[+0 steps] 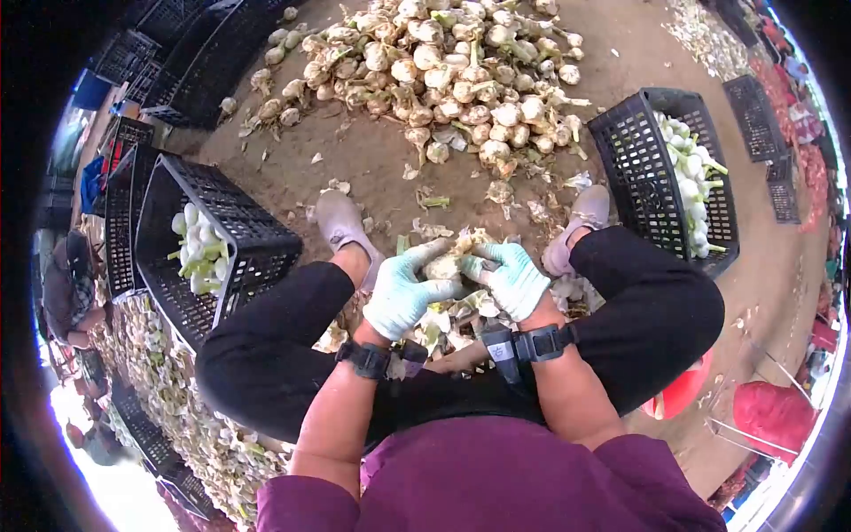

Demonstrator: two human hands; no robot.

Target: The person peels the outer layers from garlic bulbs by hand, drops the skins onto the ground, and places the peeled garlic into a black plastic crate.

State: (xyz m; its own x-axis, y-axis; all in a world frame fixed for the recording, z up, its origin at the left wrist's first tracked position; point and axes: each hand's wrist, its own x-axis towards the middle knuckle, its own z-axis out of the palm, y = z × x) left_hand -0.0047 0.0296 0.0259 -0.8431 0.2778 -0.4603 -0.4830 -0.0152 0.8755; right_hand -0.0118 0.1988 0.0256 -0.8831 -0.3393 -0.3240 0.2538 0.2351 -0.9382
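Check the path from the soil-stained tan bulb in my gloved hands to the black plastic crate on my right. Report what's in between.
Between the bulb and crate are your right hand in its pale teal-and-white glove, your pale mauve right clog, and the crate's raised, perforated near wall.

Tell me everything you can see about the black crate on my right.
The crate looks like rigid black plastic, open on top, with rows of holes through its walls. It sits on the brown ground just beyond your right leg, beside the pile of bulbs. Pale bulbs with green stems lie inside. Neither hand touches it. Whether your leg does, or whether it tilts, I can't tell.
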